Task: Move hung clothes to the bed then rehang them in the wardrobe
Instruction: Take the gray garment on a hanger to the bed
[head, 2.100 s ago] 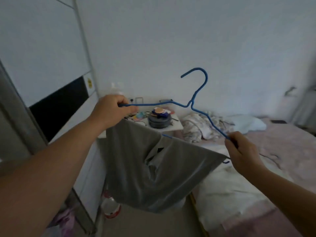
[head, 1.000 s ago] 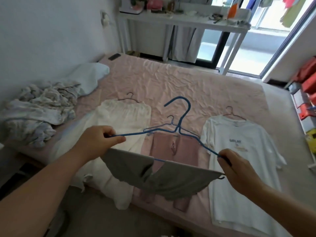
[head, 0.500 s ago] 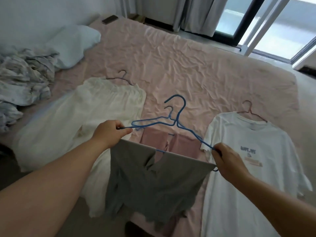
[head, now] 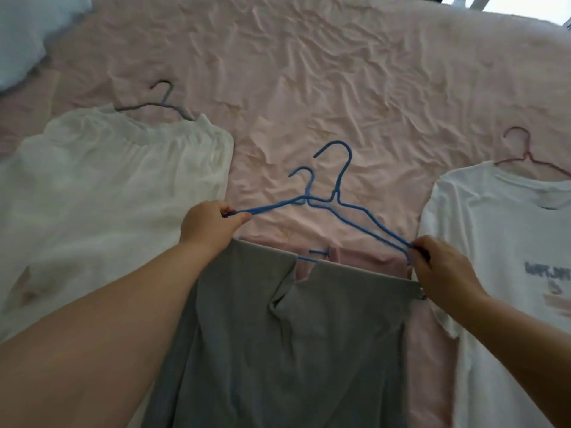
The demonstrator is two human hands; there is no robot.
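Note:
A grey garment point(head: 287, 341) hangs folded over the bar of a blue wire hanger point(head: 343, 177). My left hand point(head: 207, 225) pinches the hanger's left end and my right hand point(head: 438, 267) grips its right end, low over the pink bed point(head: 324, 72). Under the grey garment lies a pink garment point(head: 364, 264) on a second blue hanger point(head: 304, 180). A white pleated garment point(head: 108, 186) on a grey hanger point(head: 163, 100) lies to the left. To the right lies a white printed T-shirt point(head: 506, 257) on a reddish hanger point(head: 525, 149).
A pale blue pillow point(head: 21, 35) lies at the bed's far left corner. The wrinkled pink sheet stretches bare beyond the row of clothes. A bright window frame point(head: 506, 4) shows at the top right.
I turned from the wardrobe side to the bed with the grey garment on its hanger. Both hands have lowered it over the pink garment, and the view has closed in on the bed.

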